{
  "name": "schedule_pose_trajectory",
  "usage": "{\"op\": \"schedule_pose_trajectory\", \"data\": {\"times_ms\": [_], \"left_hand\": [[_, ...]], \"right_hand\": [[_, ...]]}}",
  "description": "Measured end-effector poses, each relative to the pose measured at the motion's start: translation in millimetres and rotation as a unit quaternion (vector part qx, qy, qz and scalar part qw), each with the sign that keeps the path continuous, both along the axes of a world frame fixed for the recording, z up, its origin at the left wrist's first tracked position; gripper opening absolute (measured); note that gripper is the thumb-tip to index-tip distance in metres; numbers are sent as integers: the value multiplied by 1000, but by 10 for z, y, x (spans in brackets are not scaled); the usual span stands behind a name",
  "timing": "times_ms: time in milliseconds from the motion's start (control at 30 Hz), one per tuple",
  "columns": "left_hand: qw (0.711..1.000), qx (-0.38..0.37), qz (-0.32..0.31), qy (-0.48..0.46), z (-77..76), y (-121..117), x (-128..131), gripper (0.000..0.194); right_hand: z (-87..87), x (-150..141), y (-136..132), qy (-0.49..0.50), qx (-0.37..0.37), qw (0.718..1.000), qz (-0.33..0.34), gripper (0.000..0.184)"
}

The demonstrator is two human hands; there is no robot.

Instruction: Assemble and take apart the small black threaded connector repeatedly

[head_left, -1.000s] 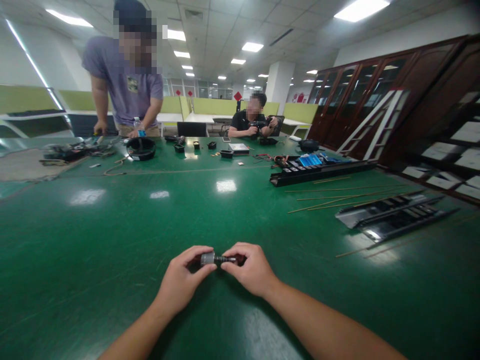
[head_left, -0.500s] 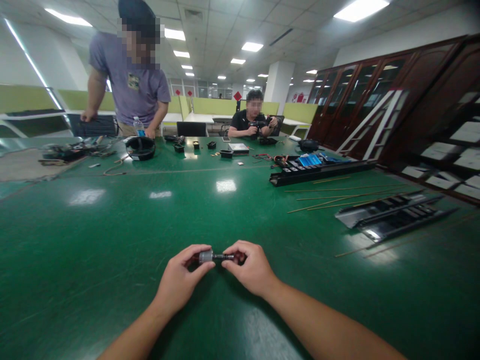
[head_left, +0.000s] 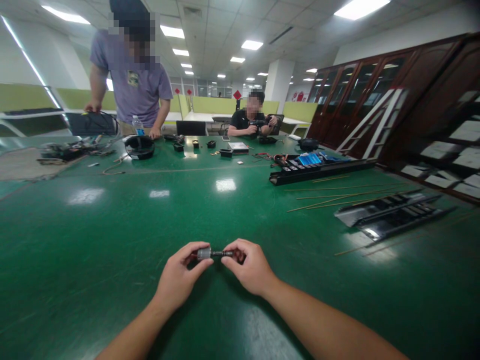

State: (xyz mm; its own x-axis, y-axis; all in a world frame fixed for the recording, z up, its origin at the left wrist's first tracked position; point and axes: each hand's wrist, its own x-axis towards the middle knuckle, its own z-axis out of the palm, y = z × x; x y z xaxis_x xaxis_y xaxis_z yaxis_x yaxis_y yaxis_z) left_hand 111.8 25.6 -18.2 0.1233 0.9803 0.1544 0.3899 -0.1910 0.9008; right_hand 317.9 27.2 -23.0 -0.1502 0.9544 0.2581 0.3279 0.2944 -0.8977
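Cylinder (head_left: 204, 254) is lying crosswise over the green tabletop (head_left: 112, 225); I'm clamping its grey body with my left hand (head_left: 179, 272), its slim shaft (head_left: 218, 253) pointing rightward into my pinching right hand (head_left: 253, 267).

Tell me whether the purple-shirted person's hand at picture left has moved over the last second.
Yes: up and slightly left in the picture. Against the water bottle, the hand was roughly level earlier; now it shows above the bottle's top.
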Motion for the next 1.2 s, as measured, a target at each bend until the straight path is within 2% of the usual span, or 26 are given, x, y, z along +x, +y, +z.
{"op": "schedule_pose_trajectory", "data": {"times_ms": [433,967,1200], "left_hand": [[1000,-17,3,-26,-14,19,0,34],[997,-49,-1,-56,-116,63,-30,42],[994,-71,9,-76,-34,63,4,44]], "right_hand": [[13,11,4,-5,-1,1000,-10,9],[-1,16,16,-4,-12,1000,-23,9],[-18,19,30,44,-38,998,-32,11]]}}
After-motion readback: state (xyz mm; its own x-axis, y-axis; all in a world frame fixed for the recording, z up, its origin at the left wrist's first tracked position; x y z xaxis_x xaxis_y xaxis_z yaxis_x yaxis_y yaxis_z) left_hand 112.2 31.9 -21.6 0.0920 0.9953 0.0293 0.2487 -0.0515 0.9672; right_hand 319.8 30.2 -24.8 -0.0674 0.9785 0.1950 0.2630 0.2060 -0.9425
